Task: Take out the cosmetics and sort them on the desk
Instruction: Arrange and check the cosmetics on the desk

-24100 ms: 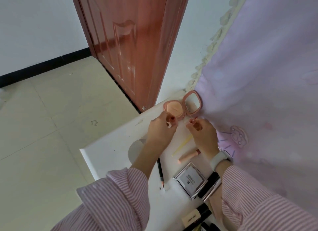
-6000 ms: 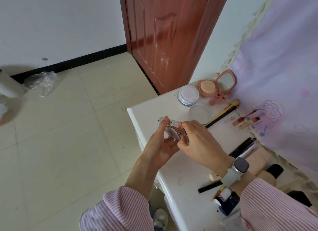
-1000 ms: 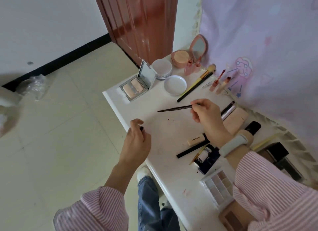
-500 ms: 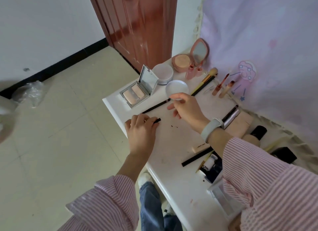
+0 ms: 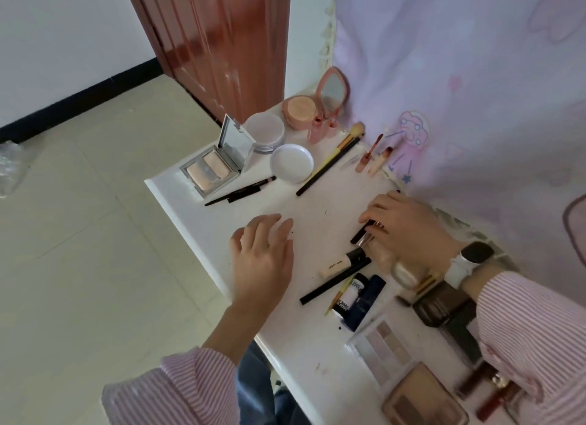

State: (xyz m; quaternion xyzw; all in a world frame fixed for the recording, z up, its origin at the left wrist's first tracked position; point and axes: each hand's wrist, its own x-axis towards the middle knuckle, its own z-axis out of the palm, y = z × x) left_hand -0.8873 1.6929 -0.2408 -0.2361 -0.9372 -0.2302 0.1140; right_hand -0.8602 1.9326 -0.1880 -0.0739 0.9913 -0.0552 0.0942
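The white rectangular surface (image 5: pixel 196 221) is seen from above, with cosmetics spread over it. At its far end an open silver square powder palette (image 5: pixel 211 168) is set beside a round clear-walled jar (image 5: pixel 265 132), a round white lid (image 5: pixel 291 163) and an open pink round compact with a mirror (image 5: pixel 312 107). Two thin black pencils (image 5: pixel 241 192) are laid just in front of the palette. The left hand (image 5: pixel 263 259) is held open over the middle of the surface, fingers spread, with nothing in its grip. The right hand (image 5: pixel 409 231) is placed near the lilac curtain (image 5: pixel 475 76), and its grip is curled round slim dark tubes (image 5: pixel 364 233) whose ends stick out past the fingers. A white smartwatch (image 5: pixel 469 263) is worn on that wrist. Nearer the person, a beige tube with a black cap (image 5: pixel 344 263), a long black pencil (image 5: pixel 333 283) and a clear eyeshadow palette (image 5: pixel 380 350) are laid out.
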